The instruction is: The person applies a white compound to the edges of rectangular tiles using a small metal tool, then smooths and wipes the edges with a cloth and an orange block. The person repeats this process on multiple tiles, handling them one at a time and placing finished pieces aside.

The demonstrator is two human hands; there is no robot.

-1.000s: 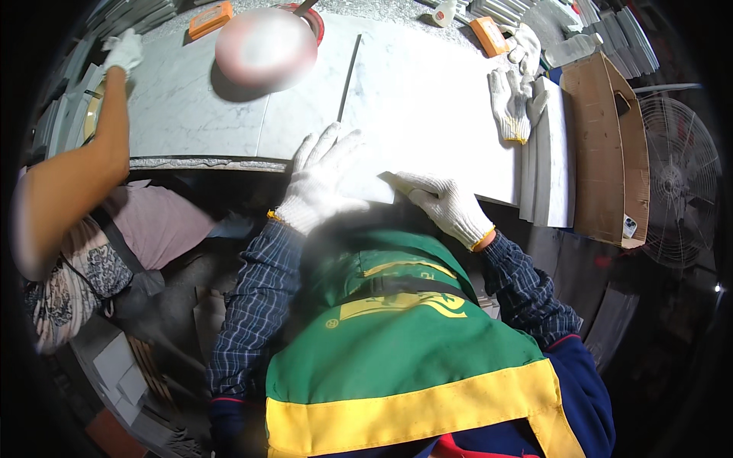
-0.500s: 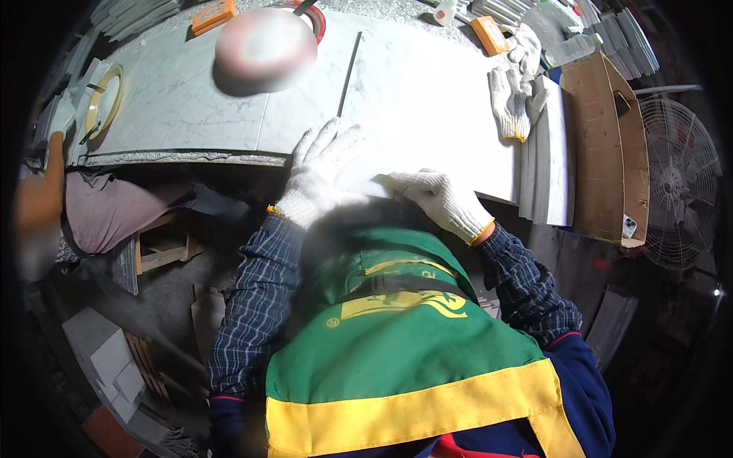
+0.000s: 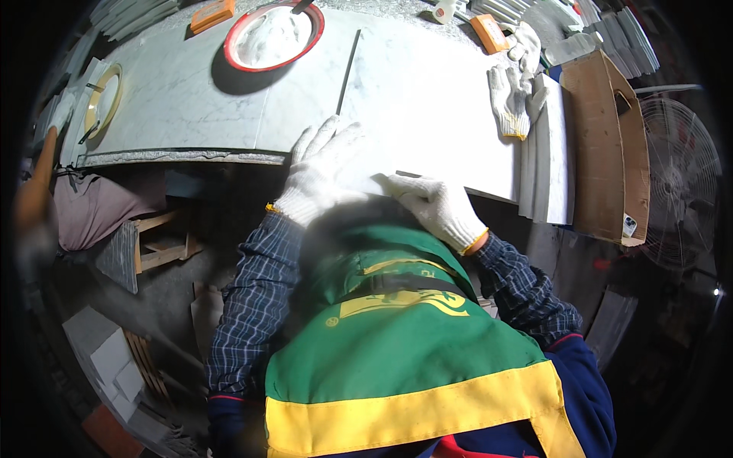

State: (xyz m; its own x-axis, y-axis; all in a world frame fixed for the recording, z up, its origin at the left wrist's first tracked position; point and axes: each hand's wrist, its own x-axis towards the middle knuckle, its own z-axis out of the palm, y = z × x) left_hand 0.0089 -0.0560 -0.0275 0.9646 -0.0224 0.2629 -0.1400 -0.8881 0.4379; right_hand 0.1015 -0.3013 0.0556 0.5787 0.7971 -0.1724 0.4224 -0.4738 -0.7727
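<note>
My left hand [image 3: 317, 169], in a white knit glove, lies with fingers spread on the near edge of a pale marble slab [image 3: 179, 114]. My right hand [image 3: 441, 204], gloved the same way, is closed at the slab's front edge beside it. A small grey tip [image 3: 379, 180] shows past its fingertips; the rest is hidden and I cannot make out its kind. Beyond my left hand, a red-rimmed bowl [image 3: 275, 37] of white paste or powder stands on the slab, a dark handle resting over its rim. A narrow dark strip [image 3: 350, 72] runs across the surface.
Spare white gloves [image 3: 510, 103] lie at the right, near stacked slabs [image 3: 551, 153] and a cardboard box [image 3: 607, 145]. Farther right stands a fan [image 3: 676, 183]. A yellow tape-like ring [image 3: 104, 101] leans at the left, near another person's arm [image 3: 38, 187]. Orange boxes [image 3: 489, 33] line the back.
My right hand has shifted slightly left and toward me; my left hand stays flat. The bowl, blurred before, now shows clearly. The other person's arm at far left has moved a little.
</note>
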